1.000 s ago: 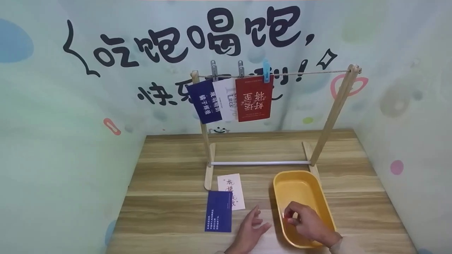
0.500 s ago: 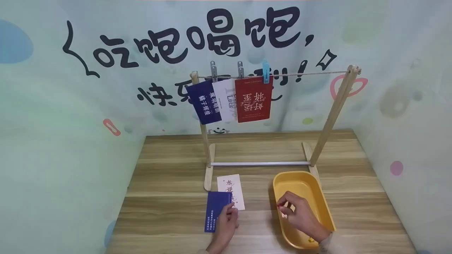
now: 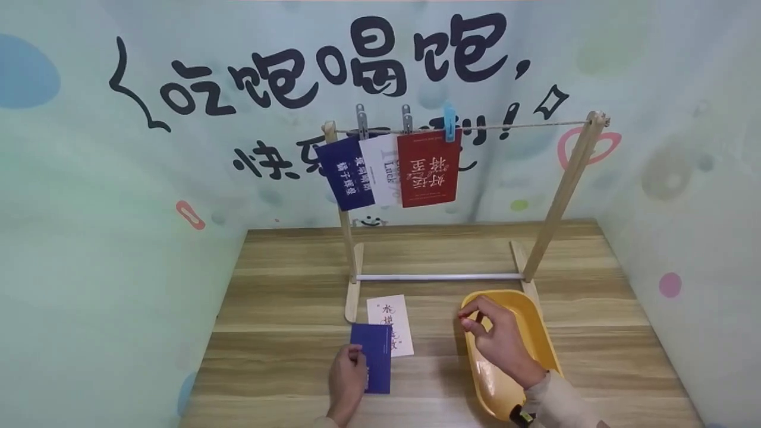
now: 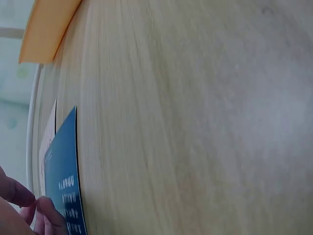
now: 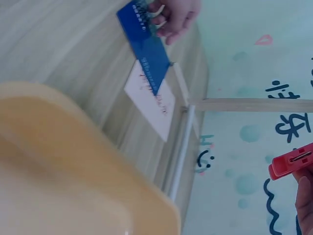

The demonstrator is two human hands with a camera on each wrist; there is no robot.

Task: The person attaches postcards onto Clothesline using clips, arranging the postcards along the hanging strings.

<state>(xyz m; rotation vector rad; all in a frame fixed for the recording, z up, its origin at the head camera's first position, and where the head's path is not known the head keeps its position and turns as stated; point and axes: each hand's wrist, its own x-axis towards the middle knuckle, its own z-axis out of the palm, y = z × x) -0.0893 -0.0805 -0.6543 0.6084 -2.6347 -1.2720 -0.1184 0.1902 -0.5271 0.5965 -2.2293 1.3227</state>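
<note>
A person's right hand (image 3: 504, 342) pinches a red clip (image 5: 292, 161) between thumb and finger, above the left side of a yellow tub (image 3: 483, 380); the clip shows plainly in the right wrist view and as a small red spot in the head view. The left hand (image 3: 346, 377) is at the left edge of a blue card (image 3: 379, 364), its fingers bent and the tips over the card; whether they grip it or only touch it, I cannot tell. The blue card lies on the wood-grain table (image 3: 267, 362), left of the tub and well apart from it, and covers the lower left part of a pale card (image 3: 400, 315) with dark lettering. Behind these stands a wooden rack (image 3: 556, 214), two posts joined low down by a pale rod (image 3: 440, 277), with a line (image 3: 523, 125) strung between their tops. The tub's far end sits just in front of the rack's right foot. Toward the left end of the line, three cards hang side by side: a navy card (image 3: 346, 178), a white card (image 3: 379, 169) and a red card (image 3: 429, 172). Two grey clips (image 3: 362, 122) and a light blue clip (image 3: 449, 122) stand along their top edges, the light blue one near the red card's upper right corner. Large black Chinese characters cover the pale wall (image 3: 196, 148) behind.
</note>
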